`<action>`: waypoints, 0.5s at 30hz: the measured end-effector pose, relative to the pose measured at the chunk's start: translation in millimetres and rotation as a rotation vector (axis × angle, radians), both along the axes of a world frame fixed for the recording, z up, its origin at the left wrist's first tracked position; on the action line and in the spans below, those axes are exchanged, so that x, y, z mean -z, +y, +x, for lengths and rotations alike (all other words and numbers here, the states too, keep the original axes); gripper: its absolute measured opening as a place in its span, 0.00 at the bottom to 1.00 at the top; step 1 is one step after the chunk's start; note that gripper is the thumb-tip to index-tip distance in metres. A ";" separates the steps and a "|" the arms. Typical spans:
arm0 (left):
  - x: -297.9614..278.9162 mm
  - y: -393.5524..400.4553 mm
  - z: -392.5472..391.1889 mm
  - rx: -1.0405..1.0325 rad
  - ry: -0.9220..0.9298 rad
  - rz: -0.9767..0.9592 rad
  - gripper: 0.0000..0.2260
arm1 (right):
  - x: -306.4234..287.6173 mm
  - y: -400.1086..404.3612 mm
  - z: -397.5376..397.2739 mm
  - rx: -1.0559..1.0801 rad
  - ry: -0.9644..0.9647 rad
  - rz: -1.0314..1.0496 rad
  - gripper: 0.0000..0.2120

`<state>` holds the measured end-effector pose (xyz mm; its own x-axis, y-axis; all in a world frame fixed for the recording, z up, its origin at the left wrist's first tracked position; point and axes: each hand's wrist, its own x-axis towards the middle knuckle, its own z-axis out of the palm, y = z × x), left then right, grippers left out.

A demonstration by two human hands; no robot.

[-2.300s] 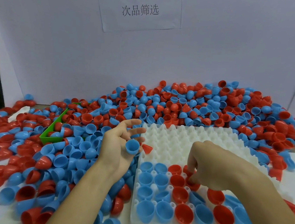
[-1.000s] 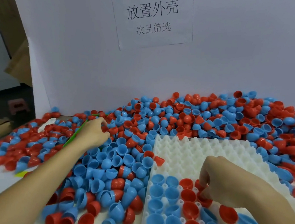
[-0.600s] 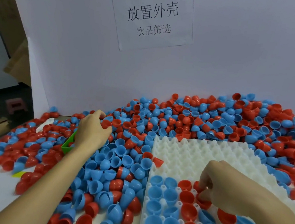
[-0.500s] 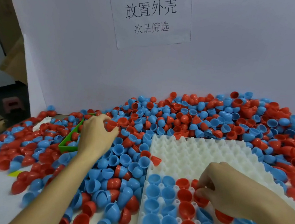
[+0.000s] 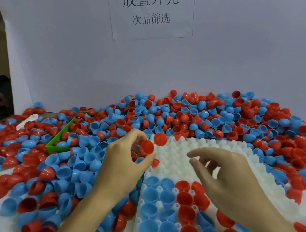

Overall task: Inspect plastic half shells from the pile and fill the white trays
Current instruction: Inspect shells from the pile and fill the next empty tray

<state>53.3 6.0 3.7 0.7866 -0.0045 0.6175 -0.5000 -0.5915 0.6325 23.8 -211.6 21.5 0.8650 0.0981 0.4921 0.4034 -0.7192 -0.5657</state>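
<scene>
Two hands hover over the white tray (image 5: 196,164): left hand (image 5: 124,162) fingers pinch a red shell (image 5: 146,147); right hand (image 5: 225,179) fingers spread.

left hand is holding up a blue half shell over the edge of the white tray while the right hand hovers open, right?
Not quite: the half shell in the left hand is red, not blue, as the head view shows. The rest stands: it is held over the edge of the white tray, and the right hand hovers open.
</scene>
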 end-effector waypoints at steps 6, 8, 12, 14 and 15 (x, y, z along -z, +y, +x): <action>-4.7 -16.1 -15.5 0.142 -0.175 0.188 0.14 | 1.2 15.9 -5.7 -0.175 0.019 0.252 0.09; -3.1 -21.0 -19.3 0.184 -0.201 0.219 0.14 | 1.3 18.5 -6.1 -0.165 -0.017 0.302 0.07; 0.6 -28.7 -23.2 0.242 -0.224 0.226 0.14 | 1.6 21.6 -7.9 -0.176 -0.010 0.229 0.06; 2.1 -30.1 -24.0 0.295 -0.190 0.210 0.16 | 3.7 19.7 -5.4 -0.140 -0.008 0.237 0.08; 2.1 -29.7 -24.3 0.315 -0.158 0.198 0.19 | 3.9 17.1 -2.9 -0.111 -0.002 0.237 0.08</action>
